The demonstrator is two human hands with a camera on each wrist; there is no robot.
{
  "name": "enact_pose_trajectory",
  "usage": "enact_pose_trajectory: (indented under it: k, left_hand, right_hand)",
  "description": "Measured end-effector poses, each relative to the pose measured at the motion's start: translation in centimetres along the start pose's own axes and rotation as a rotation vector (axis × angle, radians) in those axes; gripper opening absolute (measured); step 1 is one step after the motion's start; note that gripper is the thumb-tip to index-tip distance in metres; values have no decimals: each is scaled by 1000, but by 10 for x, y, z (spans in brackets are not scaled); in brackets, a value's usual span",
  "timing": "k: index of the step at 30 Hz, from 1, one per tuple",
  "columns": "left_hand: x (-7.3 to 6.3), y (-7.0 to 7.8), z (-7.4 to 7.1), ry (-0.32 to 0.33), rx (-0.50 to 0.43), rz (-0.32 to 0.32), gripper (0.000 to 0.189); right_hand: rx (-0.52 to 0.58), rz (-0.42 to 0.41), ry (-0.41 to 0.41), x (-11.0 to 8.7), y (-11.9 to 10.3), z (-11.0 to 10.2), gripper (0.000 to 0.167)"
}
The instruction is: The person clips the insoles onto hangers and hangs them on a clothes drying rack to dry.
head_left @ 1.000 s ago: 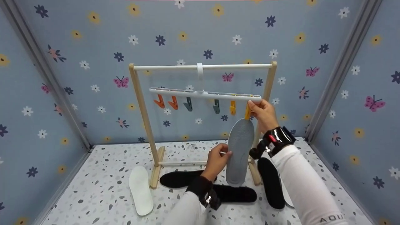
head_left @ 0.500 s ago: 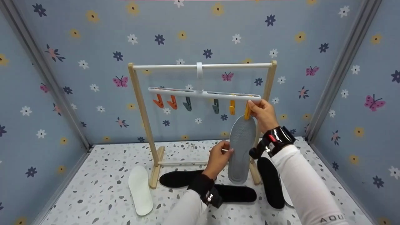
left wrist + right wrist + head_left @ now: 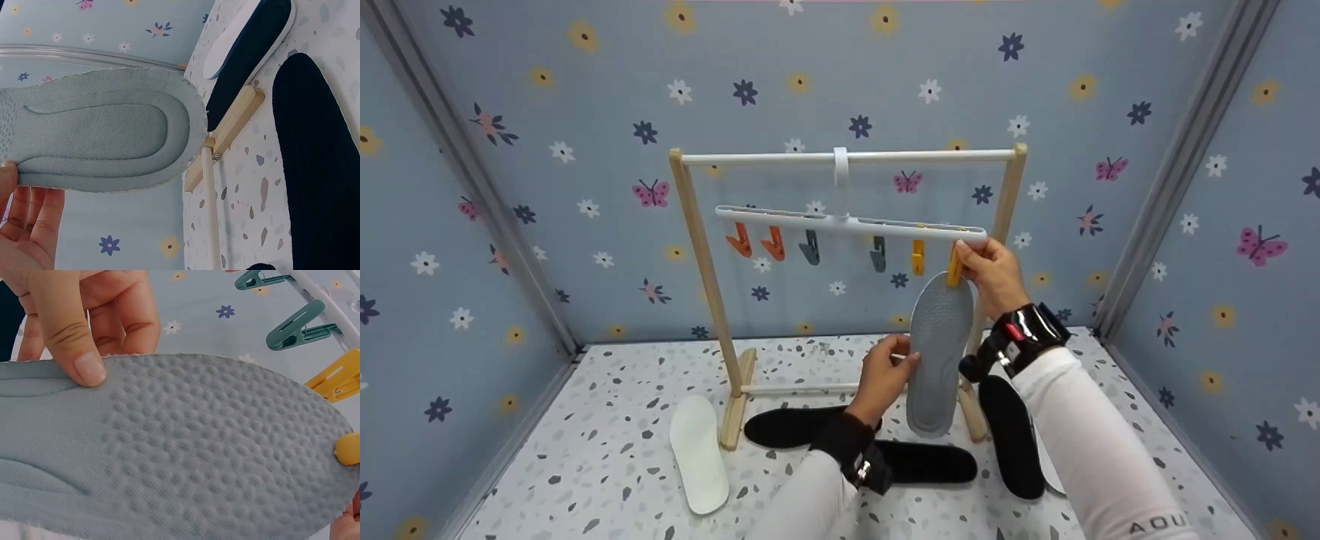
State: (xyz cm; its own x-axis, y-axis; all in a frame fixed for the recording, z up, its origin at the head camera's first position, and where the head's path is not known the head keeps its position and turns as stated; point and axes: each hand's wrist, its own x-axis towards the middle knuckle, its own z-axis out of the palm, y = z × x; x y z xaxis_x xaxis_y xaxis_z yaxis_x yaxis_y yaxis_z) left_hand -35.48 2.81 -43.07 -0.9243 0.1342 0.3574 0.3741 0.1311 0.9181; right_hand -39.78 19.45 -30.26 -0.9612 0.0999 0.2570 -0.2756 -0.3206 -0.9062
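Note:
A grey insole with a bumpy forefoot hangs upright below the right end of the white hanger. My left hand pinches its left edge between thumb and fingers, as the left wrist view also shows. At its top edge, my right hand grips the outermost yellow clothespin. In the right wrist view the tip of that clothespin overlaps the insole's toe end. Another yellow clothespin, two green ones and two orange ones hang along the hanger with nothing in them.
The hanger hooks over a wooden rack's white rail and tilts down rightward. On the speckled floor lie a white insole at left, black insoles in front, and a black insole over a white one at right.
The grey insole has risen slightly and moved a little right, so its toe now reaches further up under the clothespin's tip. My left hand moved with it; my right hand stayed put.

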Motion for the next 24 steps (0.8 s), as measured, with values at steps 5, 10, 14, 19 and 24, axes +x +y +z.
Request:
enact_pose_trajectory:
  k: [5,10,14,19,24]
  left_hand:
    - [0,2,0,3,-2,7,12]
    - [2,2,-1,2,27,-6,12]
    - [3,2,0,2,38,-18,11]
    - [3,2,-1,-4,33,-23,12]
    - [4,0,1,-3,18,-35,12]
  right_hand:
    - [10,12,-1,0,0,0,6]
    - [-6,23,2,0,0,1,12]
    - [-6,19,-7,0,0,1,11]
    - [2,13,-15,0,0,0,9]
    - [0,22,-12,-1,2,0,9]
